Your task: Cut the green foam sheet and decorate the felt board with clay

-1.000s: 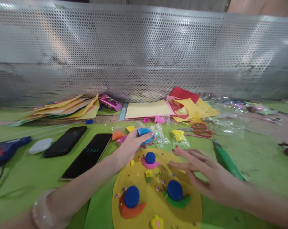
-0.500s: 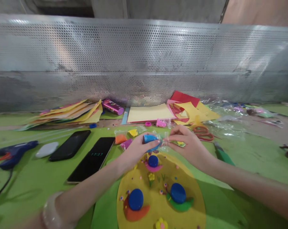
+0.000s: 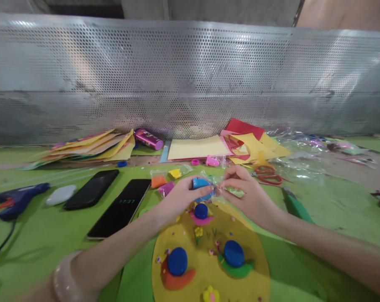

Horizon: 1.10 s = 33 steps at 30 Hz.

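My left hand [image 3: 184, 193] is closed around a small clear bag of blue modelling clay [image 3: 201, 184], held just above the far edge of a yellow paper oval [image 3: 205, 260]. Fingers of my right hand [image 3: 245, 188] pinch the gathered plastic at the bag's right end. On the oval sit clay snails with blue round shells: an orange one [image 3: 178, 270], a green one [image 3: 234, 258] and a pink one [image 3: 201, 214]. Yellow clay flowers [image 3: 211, 294] lie between them. Small bags of orange clay [image 3: 158, 180], purple clay [image 3: 166, 188] and yellow clay [image 3: 175, 173] rest beyond my left hand.
Two phones [image 3: 121, 207], a white case [image 3: 61, 195] and a glue gun [image 3: 18, 199] lie at left. Orange-handled scissors [image 3: 268, 175] and a green cutter [image 3: 297, 205] are at right. Coloured paper [image 3: 198, 147], a purple can [image 3: 148, 139] and clear wrappers [image 3: 298, 163] line the perforated metal panel [image 3: 190, 75].
Both hands stay at the bag of blue clay, with only slight finger movement at its twisted end. The whole view has shifted a little.
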Available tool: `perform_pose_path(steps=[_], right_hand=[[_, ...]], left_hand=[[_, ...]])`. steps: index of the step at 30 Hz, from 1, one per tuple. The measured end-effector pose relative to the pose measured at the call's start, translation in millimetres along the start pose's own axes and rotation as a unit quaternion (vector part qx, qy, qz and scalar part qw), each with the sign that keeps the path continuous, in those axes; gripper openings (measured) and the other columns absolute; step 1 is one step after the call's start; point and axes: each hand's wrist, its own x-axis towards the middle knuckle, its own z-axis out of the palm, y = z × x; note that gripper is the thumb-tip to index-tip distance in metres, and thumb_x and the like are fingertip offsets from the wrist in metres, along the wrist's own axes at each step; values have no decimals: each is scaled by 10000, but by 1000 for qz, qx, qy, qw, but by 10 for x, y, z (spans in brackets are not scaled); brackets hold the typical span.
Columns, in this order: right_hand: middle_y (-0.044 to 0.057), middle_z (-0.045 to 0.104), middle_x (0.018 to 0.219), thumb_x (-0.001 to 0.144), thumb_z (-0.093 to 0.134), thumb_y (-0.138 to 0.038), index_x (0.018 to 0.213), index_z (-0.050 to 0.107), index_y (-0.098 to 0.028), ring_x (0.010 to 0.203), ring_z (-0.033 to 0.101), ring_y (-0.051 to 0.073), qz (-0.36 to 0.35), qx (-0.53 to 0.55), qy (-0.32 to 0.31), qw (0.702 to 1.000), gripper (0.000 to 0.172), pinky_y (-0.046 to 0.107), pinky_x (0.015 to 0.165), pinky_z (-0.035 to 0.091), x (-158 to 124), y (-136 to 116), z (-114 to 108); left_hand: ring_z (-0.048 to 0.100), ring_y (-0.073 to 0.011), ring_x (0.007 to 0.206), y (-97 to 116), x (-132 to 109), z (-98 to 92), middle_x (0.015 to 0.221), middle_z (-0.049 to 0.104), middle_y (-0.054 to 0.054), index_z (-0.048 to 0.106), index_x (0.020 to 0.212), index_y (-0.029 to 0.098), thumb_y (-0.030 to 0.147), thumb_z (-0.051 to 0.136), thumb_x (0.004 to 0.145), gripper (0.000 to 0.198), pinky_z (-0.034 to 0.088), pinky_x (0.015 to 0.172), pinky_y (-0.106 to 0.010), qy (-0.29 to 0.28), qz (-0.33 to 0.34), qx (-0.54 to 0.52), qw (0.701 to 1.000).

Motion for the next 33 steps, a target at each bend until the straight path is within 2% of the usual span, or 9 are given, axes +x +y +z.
perform_pose_path(steps=[5,11,16,21,26,33], right_hand=[[51,591,1074,1015,623,-248,893,630,-164,988,582,215,-16,4,-2,1000,148,392,855,530,-3,7,-28],[48,595,1081,1014,620,-224,888,640,-164,977,582,211,-32,3,-5,999,141,399,866,523,-8,6,-25],[50,590,1064,1031,597,-271,918,638,-169,1002,577,221,-36,10,35,999,157,413,883,512,12,25,-51],[49,574,1050,1017,608,-289,908,632,-169,1020,566,232,-18,13,65,998,164,432,905,498,55,34,-179],[45,568,1054,974,583,-172,932,636,-174,1016,566,225,-18,17,55,998,67,427,911,492,58,-46,-249],[50,571,998,947,570,-144,892,646,-178,939,583,203,-36,42,34,998,99,383,843,524,39,-150,-229]], left_hand=[[659,-189,892,-25,0,11,1031,655,-54,628,1073,136,319,654,953,220,577,800,-378,-3,-3,-10,1000],[660,-193,909,12,-2,39,1049,656,-58,628,1075,136,311,657,951,216,575,811,-383,2,-10,-12,1000],[661,-188,892,38,-16,44,1030,659,-54,632,1058,135,321,654,953,214,576,805,-379,15,-6,-21,1000],[659,-186,884,-19,15,-17,1026,658,-56,632,1055,135,349,640,962,233,575,793,-372,50,-3,-33,998],[656,-183,872,-54,51,-40,1042,651,-59,622,1092,137,355,630,968,251,578,773,-363,75,-13,-45,996],[655,-184,880,-49,41,-24,1039,652,-58,626,1076,137,353,635,965,243,574,787,-369,71,-13,-56,996]])
